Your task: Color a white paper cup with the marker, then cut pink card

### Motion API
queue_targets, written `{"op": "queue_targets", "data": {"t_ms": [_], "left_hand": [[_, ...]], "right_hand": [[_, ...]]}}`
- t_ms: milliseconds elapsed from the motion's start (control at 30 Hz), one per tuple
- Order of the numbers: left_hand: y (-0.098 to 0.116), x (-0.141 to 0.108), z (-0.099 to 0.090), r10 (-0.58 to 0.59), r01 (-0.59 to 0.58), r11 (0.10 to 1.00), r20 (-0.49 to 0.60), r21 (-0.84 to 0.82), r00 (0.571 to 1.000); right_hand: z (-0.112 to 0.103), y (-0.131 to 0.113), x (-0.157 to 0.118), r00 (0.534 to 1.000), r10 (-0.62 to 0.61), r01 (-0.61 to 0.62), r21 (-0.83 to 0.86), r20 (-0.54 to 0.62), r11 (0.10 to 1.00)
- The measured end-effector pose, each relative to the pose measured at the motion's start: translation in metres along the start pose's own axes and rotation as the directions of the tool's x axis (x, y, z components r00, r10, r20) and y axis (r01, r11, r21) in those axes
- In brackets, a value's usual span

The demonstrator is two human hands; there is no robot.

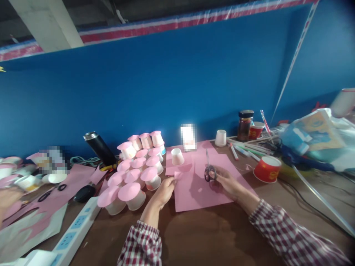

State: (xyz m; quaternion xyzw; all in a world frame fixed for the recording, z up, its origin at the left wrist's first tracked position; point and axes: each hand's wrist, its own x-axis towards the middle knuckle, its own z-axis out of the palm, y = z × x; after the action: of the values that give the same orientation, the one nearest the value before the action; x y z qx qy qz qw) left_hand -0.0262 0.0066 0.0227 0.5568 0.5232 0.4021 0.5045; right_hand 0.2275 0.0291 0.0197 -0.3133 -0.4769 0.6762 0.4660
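Observation:
My right hand (226, 183) grips a pair of dark-handled scissors (210, 173), their blades pointing away from me over the pink paper (191, 195). With finger and thumb, my left hand (165, 192) pinches the left edge of that sheet. A white paper cup (177, 157) stands on more pink paper just beyond the sheet. Close by on the left are several paper cups topped with pink paper discs (129, 191), grouped together and partly stacked at the back.
Left of the cups lie a power strip (74, 225), a black mouse (84, 193) and a black flask (100, 147). Another person's hand (9, 199) is at the far left. On the right stand a red paper bowl (267, 169), a jar (245, 125), pens and a plastic bag (313, 136).

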Motion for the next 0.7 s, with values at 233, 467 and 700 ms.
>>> {"op": "queue_targets", "data": {"t_ms": [233,467,700], "left_hand": [[-0.004,0.004,0.0,0.068,-0.058,0.996,-0.172,0.062,0.983],[-0.008,0.01,0.003,0.153,-0.144,0.988,-0.3,0.054,0.942],[-0.012,0.014,0.006,0.164,-0.18,0.983,-0.313,-0.021,0.935]], "right_hand": [[0.001,0.0,-0.002,0.999,-0.041,0.042,0.014,-0.029,0.999],[0.009,-0.002,-0.012,0.992,0.014,-0.003,0.086,-0.127,0.996],[0.019,-0.016,-0.058,0.996,0.091,-0.092,-0.045,-0.027,0.995]]}}
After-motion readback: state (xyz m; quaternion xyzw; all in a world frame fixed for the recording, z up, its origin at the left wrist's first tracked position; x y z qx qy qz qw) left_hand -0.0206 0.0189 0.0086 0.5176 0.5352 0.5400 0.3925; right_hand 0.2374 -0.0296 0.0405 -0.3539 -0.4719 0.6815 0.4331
